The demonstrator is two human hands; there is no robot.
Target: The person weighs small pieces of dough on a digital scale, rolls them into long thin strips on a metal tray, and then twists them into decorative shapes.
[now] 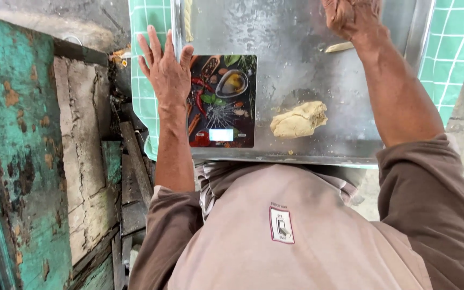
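A metal tray (296,32) dusted with flour is seen laid over a green checked cloth (146,96), and at its near left corner a flat kitchen scale (222,100) printed with spices is touched along its left edge by the left hand (166,75), whose fingers are spread flat and closed on nothing. Just right of the scale a pale lump of dough (299,120) lies apart from both hands, its long axis running left to right and tilted slightly up at the right; it is judged soft, light and somewhat sticky, best scooped from underneath. The right hand (353,17) is seen at the far edge, near a thin dough strip (339,47); whether anything is gripped cannot be told
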